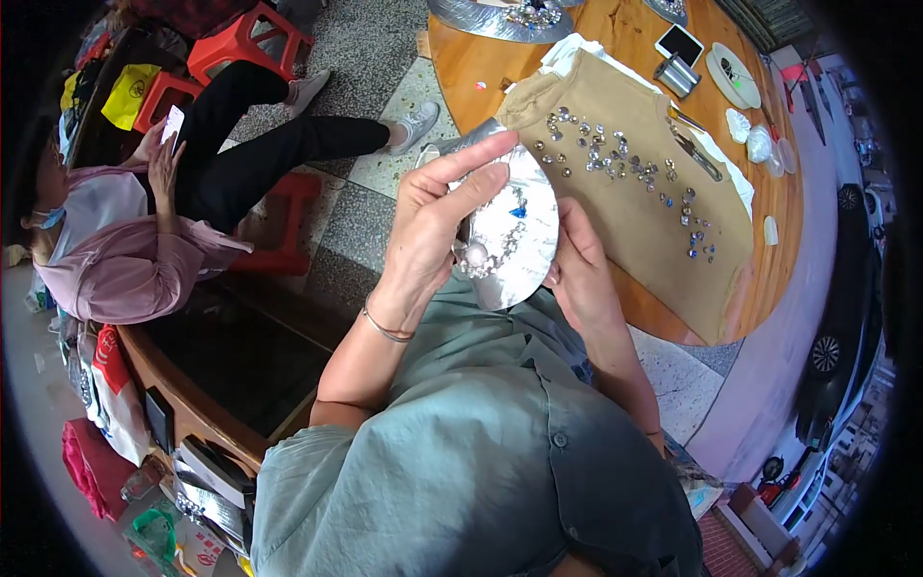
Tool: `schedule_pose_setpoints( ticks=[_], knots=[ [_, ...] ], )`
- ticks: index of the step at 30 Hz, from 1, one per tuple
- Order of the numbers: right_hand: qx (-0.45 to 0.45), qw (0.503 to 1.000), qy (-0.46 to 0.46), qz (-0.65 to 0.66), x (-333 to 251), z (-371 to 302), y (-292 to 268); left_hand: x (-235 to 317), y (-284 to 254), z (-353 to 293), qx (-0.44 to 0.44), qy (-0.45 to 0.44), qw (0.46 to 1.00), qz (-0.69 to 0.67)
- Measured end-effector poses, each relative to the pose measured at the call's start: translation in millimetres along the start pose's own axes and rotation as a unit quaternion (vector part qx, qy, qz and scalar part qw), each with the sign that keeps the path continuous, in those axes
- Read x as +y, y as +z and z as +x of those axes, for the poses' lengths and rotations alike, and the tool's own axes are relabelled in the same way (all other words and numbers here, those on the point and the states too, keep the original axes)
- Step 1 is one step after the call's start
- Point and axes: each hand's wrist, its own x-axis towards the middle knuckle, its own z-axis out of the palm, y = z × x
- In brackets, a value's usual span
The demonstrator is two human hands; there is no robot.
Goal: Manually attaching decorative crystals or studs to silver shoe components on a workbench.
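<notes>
In front of our green shirt (461, 433), our left grip (423, 216) pinches the silver piece (536, 207) near its top and our right grip (583, 274) clasps its right edge, probably steadying it; tan cloth (663, 260) on the desk (625, 38) likely stops loose stones (617, 159) rolling.

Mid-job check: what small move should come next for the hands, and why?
Probably free the right hand and bring it toward the loose stones on the tan cloth. The left hand also has hold of the silvery disc, so it could likely bear it alone; the stones lie on the right hand's side, and part of the disc's face is bare.
</notes>
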Motion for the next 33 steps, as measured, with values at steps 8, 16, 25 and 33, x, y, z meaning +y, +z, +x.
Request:
schedule_pose_setpoints(
  ticks=[8,16,25,33],
  knots=[
    [0.022,1.0,-0.016,0.012,-3,3,-5,4,6,-3,-0.056,0.064,0.996,0.03],
    [0.063,0.997,-0.011,0.05,3,5,-8,8,3,-7,-0.089,0.034,0.995,0.0],
    [0.073,0.997,0.0,0.004,11,8,-16,7,12,-11,-0.075,0.026,0.995,0.053],
    [0.028,0.981,-0.061,-0.18,-30,-1,-14,3,17,-13,-0.085,0.115,0.968,0.205]
  ],
)
